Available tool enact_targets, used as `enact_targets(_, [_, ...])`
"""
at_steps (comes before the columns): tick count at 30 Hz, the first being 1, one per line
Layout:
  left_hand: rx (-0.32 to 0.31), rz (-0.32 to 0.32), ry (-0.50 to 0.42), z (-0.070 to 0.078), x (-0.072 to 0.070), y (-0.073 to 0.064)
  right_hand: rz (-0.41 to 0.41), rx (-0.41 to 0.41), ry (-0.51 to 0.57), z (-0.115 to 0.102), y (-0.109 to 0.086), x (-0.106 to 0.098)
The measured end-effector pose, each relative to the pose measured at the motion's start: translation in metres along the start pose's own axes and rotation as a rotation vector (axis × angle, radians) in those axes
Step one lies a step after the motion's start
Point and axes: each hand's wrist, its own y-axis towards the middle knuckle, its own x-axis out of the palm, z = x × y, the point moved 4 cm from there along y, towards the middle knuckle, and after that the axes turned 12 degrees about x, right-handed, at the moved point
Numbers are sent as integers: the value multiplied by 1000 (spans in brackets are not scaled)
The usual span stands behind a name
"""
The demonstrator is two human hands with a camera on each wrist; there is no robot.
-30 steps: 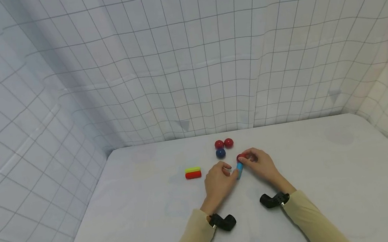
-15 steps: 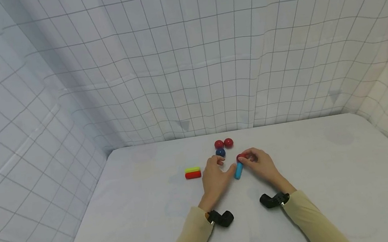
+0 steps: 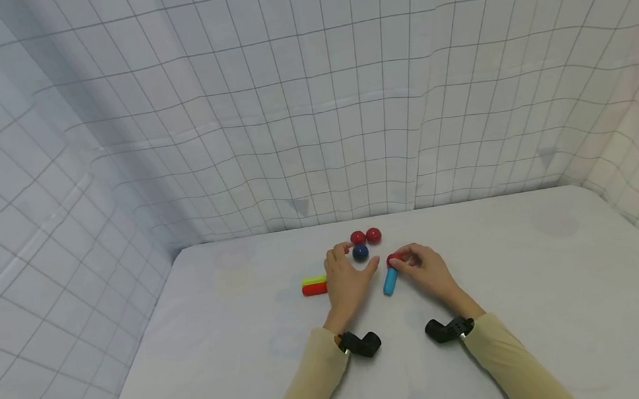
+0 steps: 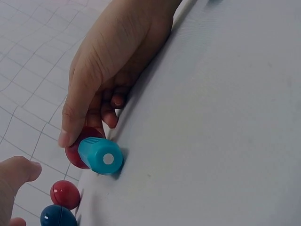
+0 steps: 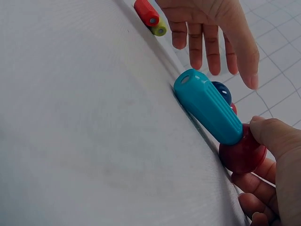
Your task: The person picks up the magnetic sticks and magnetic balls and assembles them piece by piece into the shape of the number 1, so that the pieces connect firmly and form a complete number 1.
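Observation:
My right hand (image 3: 432, 275) pinches a dark red ball (image 5: 241, 154) between thumb and fingers. A ribbed light-blue rod (image 5: 209, 108) is joined end-on to that ball and lies slanting toward me over the white table. Nothing is in my left hand (image 3: 346, 284), whose thumb and fingers are spread apart. It hovers just left of a dark blue ball (image 3: 360, 253), with the fingertips close to a red ball (image 3: 357, 238). Another red ball (image 3: 374, 235) sits beside these two, farther back.
Left of my left hand, a yellow-green rod (image 3: 313, 281) and a red rod (image 3: 314, 289) lie side by side, their right ends covered by the hand. The white table (image 3: 243, 355) ends at the back against a hanging white cloth (image 3: 306, 94) with a grid pattern.
My left hand has left the light-blue rod and moved forward and left to the dark blue ball, its fingers spreading. The right hand keeps its hold on the red ball.

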Motion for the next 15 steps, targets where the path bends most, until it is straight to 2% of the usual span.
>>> enact_targets(7, [-23, -7, 19, -4, 4, 5, -6, 25, -4, 1, 0, 0])
enact_targets(15, [-50, -29, -11, -5, 9, 8, -5, 20, 0, 3, 1, 0])
